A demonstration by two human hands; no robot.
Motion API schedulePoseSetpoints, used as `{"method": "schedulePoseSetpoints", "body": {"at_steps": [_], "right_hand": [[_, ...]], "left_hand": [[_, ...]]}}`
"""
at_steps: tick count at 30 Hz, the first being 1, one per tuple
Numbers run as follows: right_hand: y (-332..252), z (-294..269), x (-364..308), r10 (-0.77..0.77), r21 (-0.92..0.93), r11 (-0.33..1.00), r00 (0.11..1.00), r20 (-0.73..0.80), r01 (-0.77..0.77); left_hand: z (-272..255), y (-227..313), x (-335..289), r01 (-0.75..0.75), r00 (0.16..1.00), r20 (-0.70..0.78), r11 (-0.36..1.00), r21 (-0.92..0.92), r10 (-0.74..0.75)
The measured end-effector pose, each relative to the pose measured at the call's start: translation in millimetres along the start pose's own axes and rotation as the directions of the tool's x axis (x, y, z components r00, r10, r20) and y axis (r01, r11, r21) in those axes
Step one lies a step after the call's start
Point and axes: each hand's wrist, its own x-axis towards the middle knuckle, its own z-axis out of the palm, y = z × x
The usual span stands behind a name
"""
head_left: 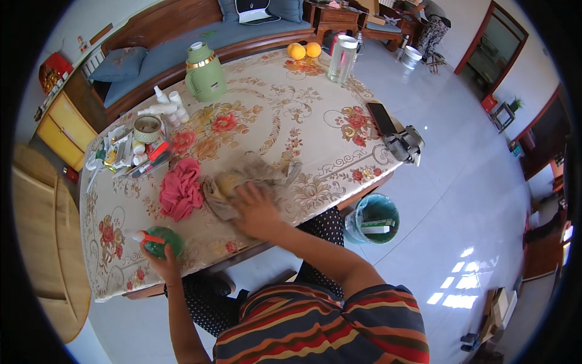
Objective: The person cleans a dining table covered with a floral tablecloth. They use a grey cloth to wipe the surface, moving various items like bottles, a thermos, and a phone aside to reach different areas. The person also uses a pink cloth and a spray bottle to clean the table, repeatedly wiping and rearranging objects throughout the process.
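Observation:
On the table's near left, my left hand point(163, 261) is closed round a green spray bottle point(168, 241) with an orange-red trigger. My right hand point(257, 212) lies with its fingers spread on a crumpled grey-brown cloth point(221, 197), near the table's front edge; the cloth's far end is smeared by motion. A yellowish patch shows in the cloth beside my fingertips. Between the two hands lies a bunched pink cloth point(180, 191), apart from both. Beneath everything spreads a cream tablecloth with a flower pattern point(242, 118).
Small bottles, pens and a tape roll point(147, 126) crowd the table's left. Farther back stand a green thermos jug point(205, 73), oranges point(296, 51) and a clear tumbler point(343, 59). A phone point(381, 118) lies at the right edge, above a bin point(372, 218). Another person point(434, 27) bends far off.

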Motion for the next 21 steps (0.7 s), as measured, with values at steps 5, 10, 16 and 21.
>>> {"method": "schedulePoseSetpoints", "body": {"at_steps": [5,10,16,21], "right_hand": [[122.5,-38.7,-29.3,0.282,-0.130,0.944,0.945,-0.164,-0.304],[236.4,-74.2,-49.2,0.559,-0.219,0.769,0.798,-0.226,-0.601],[253.1,-76.7,-23.0,0.667,-0.185,0.683,0.707,-0.235,-0.706],[170.5,-32.4,6.8,0.422,-0.358,0.799,0.874,-0.242,-0.484]], "left_hand": [[-1.6,0.6,0.5,-0.034,0.998,-0.045,0.998,0.055,0.036],[-4.8,-0.2,-0.5,-0.006,0.999,-0.054,0.997,0.076,0.010],[0.3,-0.6,-2.5,-0.003,0.998,-0.054,0.998,0.059,0.006],[0.9,7.7,-2.6,-0.034,0.998,-0.054,0.998,0.059,0.037]]}}
